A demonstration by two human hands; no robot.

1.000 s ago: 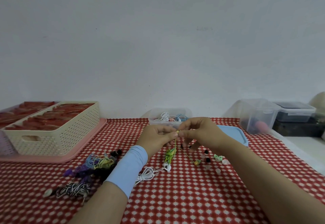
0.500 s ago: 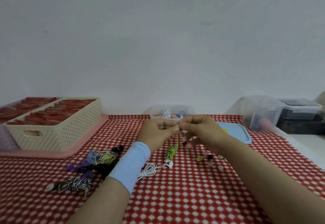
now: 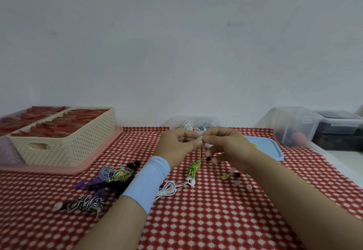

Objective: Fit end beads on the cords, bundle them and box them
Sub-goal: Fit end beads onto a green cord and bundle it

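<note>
My left hand [image 3: 177, 145] and my right hand [image 3: 225, 144] meet fingertip to fingertip above the table, both pinching the top end of a yellow-green cord [image 3: 200, 152]. A small green bead sits between the fingertips. The cord hangs down to its bundled green part [image 3: 194, 168] on the cloth. A second strand runs to a yellow bead [image 3: 224, 176]. Loose black and pale beads [image 3: 237, 174] lie under my right wrist. A clear box [image 3: 193, 125] holding coiled cords stands just behind my hands.
A pile of coloured cords [image 3: 110, 178], a black-and-white cord [image 3: 86, 203] and a white cord [image 3: 167, 189] lie at the left. A cream basket [image 3: 66, 143] on a pink tray stands far left. A blue lid [image 3: 269, 147] and clear tubs [image 3: 294, 126] are on the right.
Both hands stay pinched together on the cord end and have shifted only slightly. The view has tilted a little, so the table items sit slightly lower in frame.
</note>
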